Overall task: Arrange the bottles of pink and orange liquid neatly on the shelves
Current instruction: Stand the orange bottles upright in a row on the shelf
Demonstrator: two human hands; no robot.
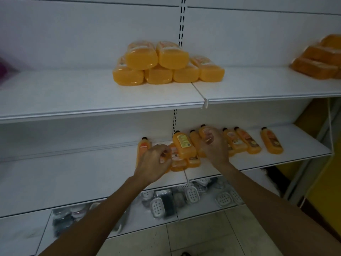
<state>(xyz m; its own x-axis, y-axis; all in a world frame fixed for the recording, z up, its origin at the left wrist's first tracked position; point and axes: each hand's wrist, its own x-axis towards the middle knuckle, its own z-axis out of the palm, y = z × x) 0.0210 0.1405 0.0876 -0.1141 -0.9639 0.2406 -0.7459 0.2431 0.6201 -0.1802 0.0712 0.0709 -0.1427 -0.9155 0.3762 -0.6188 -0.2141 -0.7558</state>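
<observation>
Several orange bottles lie flat on the middle shelf, black caps toward the back wall. My left hand curls around an orange bottle at the left end of the group. My right hand closes on another orange bottle in the middle, whose cap pokes out behind the fingers. One yellow-labelled bottle rests on top of the others between my hands. A two-layer stack of orange bottles sits on the upper shelf. A blurred pink object shows at the far left edge.
More orange bottles are piled at the upper shelf's right end. Three single bottles lie spaced out to the right of my hands. White soap dishes and dark packets crowd the bottom shelf. Tiled floor lies below, a yellow wall to the right.
</observation>
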